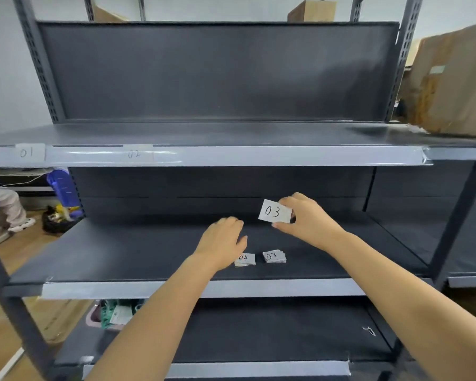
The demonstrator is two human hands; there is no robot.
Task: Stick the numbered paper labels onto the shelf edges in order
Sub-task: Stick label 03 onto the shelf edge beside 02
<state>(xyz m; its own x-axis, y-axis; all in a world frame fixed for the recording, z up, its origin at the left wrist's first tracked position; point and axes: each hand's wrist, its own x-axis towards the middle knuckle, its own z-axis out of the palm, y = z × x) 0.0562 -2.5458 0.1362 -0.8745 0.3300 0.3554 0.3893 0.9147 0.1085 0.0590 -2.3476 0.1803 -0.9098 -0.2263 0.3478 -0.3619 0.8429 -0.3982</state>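
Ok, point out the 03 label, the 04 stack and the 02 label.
03 label [274, 211]: head view, centre of the paper, held by the right hand.
04 stack [246, 259]: head view, top sheet.
02 label [134, 153]: head view, on the digits.

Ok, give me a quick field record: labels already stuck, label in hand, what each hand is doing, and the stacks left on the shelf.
stuck on top shelf edge: 01 label, 02 label
held: 03 label, pinched by right hand
left hand: hovers over middle shelf, holds nothing
stacks on middle shelf: 04 stack, 08 stack
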